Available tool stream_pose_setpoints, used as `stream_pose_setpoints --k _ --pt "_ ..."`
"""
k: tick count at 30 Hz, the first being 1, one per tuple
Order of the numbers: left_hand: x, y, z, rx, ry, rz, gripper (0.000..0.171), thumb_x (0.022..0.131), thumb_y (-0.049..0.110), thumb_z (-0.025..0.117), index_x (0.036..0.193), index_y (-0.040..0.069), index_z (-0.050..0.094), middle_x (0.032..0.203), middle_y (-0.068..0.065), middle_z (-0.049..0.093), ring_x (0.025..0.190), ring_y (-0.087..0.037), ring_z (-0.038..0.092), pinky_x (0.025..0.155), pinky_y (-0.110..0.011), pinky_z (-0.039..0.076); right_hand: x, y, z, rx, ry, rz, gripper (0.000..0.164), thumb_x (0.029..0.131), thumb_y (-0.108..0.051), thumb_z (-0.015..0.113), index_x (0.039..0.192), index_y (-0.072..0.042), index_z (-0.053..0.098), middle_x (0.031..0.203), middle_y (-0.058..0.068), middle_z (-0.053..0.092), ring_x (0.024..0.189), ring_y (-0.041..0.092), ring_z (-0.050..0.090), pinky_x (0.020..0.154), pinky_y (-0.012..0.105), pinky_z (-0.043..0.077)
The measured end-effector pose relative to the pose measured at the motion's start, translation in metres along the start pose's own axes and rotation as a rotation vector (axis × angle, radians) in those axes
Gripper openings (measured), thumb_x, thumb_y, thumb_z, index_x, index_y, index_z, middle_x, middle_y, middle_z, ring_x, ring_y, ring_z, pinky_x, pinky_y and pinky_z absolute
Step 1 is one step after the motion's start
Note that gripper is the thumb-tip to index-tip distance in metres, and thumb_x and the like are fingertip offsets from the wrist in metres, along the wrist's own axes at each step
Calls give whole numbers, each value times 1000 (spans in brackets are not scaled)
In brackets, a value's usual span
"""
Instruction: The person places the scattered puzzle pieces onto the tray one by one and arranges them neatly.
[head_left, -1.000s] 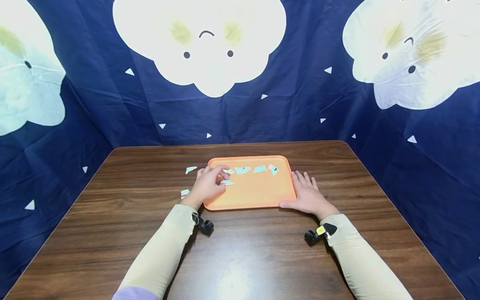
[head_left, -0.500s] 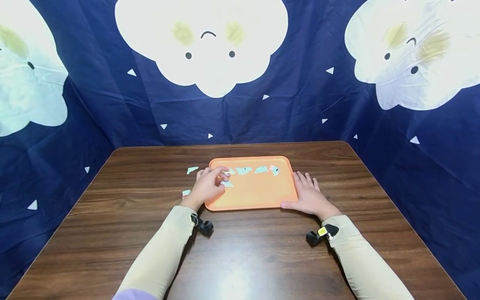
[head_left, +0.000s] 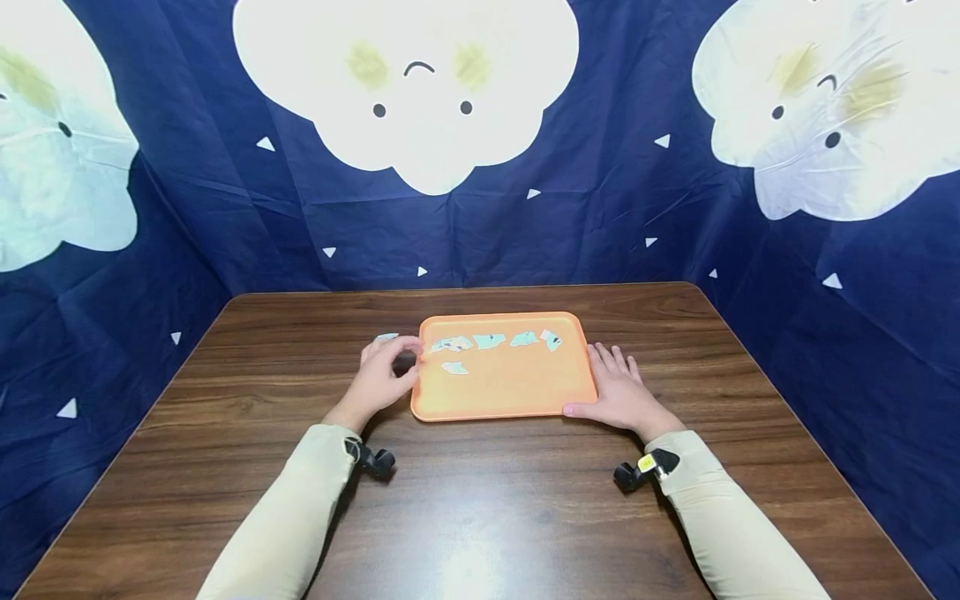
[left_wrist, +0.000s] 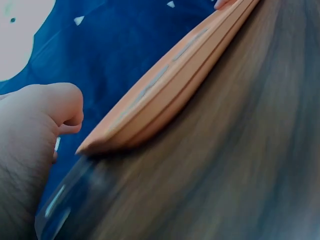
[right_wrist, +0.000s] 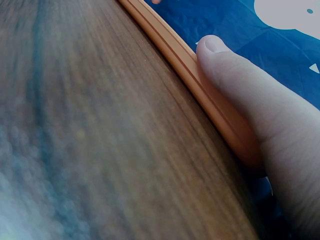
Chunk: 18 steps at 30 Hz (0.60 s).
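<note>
An orange tray [head_left: 510, 387] lies on the wooden table. In the head view, my left hand [head_left: 375, 382] is just off the tray's left edge, thumb and forefinger curved with a gap between them and nothing seen in it. My right hand [head_left: 617, 393] rests against the tray's right side with fingers extended, its thumb [right_wrist: 220, 60] on the rim near the front corner. Flat, pale blue-green irregular paper pieces lie in a row along the tray's back, including a left cluster [head_left: 452, 343], a middle piece [head_left: 490, 341] and a rightmost piece [head_left: 552, 341]. Another piece [head_left: 454, 367] lies in front.
One more pale piece [head_left: 387, 336] shows on the table behind my left hand, partly covered by it. A dark blue cloth [head_left: 480, 242] with white clouds and triangles hangs round the back and sides of the table [head_left: 480, 500].
My left hand has drawn back leftward from over the tray to beside its left edge, uncovering the left pieces. It now hides the loose piece at the tray's left. The right hand stays put.
</note>
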<state>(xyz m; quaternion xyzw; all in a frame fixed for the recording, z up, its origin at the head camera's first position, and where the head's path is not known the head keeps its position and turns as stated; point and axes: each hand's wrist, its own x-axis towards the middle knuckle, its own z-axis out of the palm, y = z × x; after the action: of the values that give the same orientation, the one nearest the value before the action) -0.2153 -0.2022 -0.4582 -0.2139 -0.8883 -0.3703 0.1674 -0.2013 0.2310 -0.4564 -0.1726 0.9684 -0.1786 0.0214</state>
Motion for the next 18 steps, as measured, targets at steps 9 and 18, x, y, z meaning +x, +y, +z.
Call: stream_pose_setpoints --k 9,18 --pt "-30 -18 -34 61 0 -53 46 81 11 74 125 8 63 111 -7 71 107 -29 50 104 -59 22 0 -1 0 7 -3 -5 131 73 -80 66 160 1 10 164 27 15 151 50 6 117 66 1" --pt "-39 -22 -42 134 -50 -63 52 78 13 78 127 10 61 109 -6 70 107 -30 51 103 -60 23 1 0 1 -12 -9 3 130 75 -80 64 160 1 10 165 26 15 151 49 6 117 66 1"
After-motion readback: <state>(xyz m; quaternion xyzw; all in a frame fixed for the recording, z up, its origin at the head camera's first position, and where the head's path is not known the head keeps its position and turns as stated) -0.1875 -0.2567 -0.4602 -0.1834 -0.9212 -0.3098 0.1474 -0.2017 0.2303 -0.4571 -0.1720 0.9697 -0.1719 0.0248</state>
